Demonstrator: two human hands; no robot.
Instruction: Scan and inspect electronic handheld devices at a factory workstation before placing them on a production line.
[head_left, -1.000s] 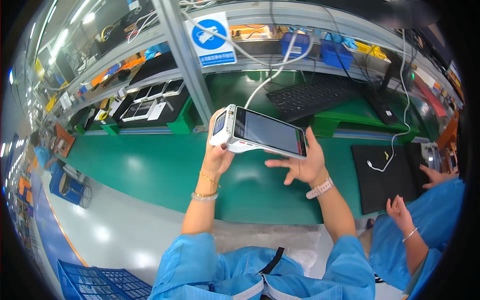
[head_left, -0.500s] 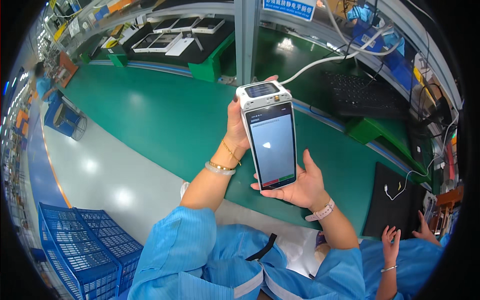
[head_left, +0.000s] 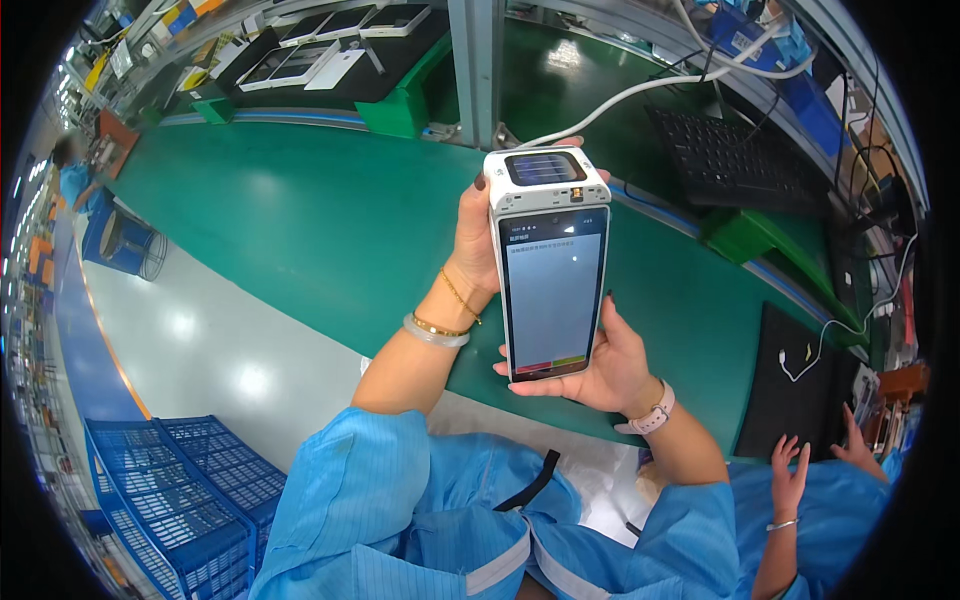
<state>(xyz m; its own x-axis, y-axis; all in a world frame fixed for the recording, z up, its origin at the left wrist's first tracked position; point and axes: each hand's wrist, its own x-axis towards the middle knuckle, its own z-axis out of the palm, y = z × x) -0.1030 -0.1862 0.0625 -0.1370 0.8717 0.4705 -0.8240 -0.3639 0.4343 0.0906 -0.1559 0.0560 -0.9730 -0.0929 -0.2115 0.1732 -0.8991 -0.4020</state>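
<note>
From afar I note the left hand (head_left: 477, 235) wrapped around the upper left side of the white handset (head_left: 545, 200), and the right hand (head_left: 610, 365) cradling its lower end, fingers reaching behind, thumb spread beside the right edge. I judge the handset stiff and fairly light but top-heavy, its screen (head_left: 553, 300) smooth and breakable, best held by the sides; it is raised above the green table (head_left: 300, 210).

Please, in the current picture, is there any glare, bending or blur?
Head view: white glare on the floor, a small bright spot on the device screen; head view: the green table looks curved along its front edge; head view: the distant person at far left looks blurred.
</note>
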